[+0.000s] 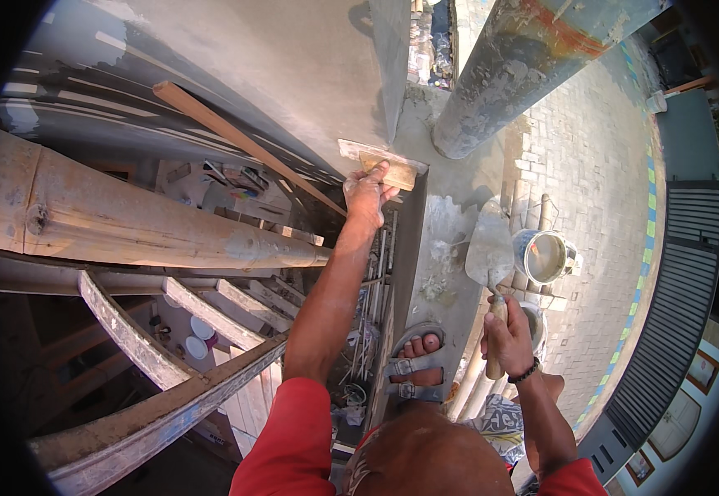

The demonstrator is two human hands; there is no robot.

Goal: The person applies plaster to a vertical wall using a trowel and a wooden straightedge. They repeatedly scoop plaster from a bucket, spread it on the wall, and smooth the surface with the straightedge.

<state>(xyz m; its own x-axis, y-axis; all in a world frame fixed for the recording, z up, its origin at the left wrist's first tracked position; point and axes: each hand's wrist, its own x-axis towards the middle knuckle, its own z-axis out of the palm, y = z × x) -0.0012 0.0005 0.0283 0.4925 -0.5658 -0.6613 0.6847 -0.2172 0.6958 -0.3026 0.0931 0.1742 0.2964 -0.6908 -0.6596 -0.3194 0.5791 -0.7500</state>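
Observation:
My left hand (pixel 365 195) is closed on the wooden grip of a plastering float (pixel 393 171). Its pale, mortar-smeared edge lies against the foot of the grey plastered wall (pixel 293 74), at the corner by the ledge. In my right hand (pixel 509 337) is the wooden handle of a trowel (pixel 490 246), held over the right side of the ledge with its broad grey blade pointing away from me. Smears of wet mortar (pixel 435 289) lie on the concrete ledge (pixel 450 198) between my hands. My sandalled foot (pixel 417 364) stands on that same ledge.
A thick bamboo pole (pixel 153 219) and a wooden ladder (pixel 202 388) are at left, above a drop to a lower floor. A slanting timber (pixel 244 145) leans nearby. A mortar-splashed round column (pixel 512 78) rises ahead. Below right, a bucket (pixel 544 255) sits near bamboo poles above paving (pixel 599 165).

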